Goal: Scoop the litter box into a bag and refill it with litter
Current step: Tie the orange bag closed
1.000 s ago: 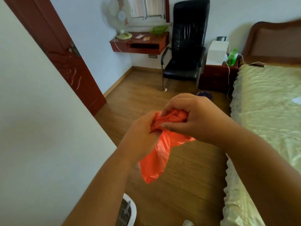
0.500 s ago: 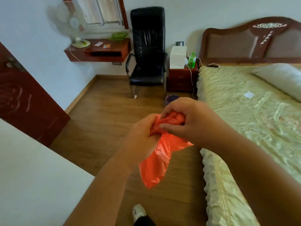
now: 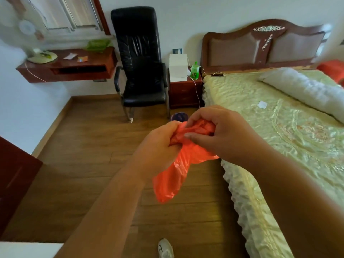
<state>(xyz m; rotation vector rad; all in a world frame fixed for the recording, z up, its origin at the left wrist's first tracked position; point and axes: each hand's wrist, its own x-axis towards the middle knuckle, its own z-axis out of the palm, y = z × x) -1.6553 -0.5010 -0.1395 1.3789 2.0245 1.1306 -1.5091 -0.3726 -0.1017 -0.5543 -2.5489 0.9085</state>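
An orange plastic bag hangs crumpled in front of me, above the wooden floor. My left hand grips its bunched top from the left. My right hand pinches the same bunched top from the right, thumb and fingers pressed into the plastic. The bag's lower part dangles loose below both hands. No litter box shows in this view.
A bed with a green quilt fills the right side. A black chair stands at the far wall beside a nightstand. A wall shelf with a fan is at the left. A dark door is near left. My shoe shows below.
My view has swung right, from the door and white wall toward the bed. Both hands keep hold of the orange bag's top, shifted slightly right in view. The white object at the bottom edge is out of sight.
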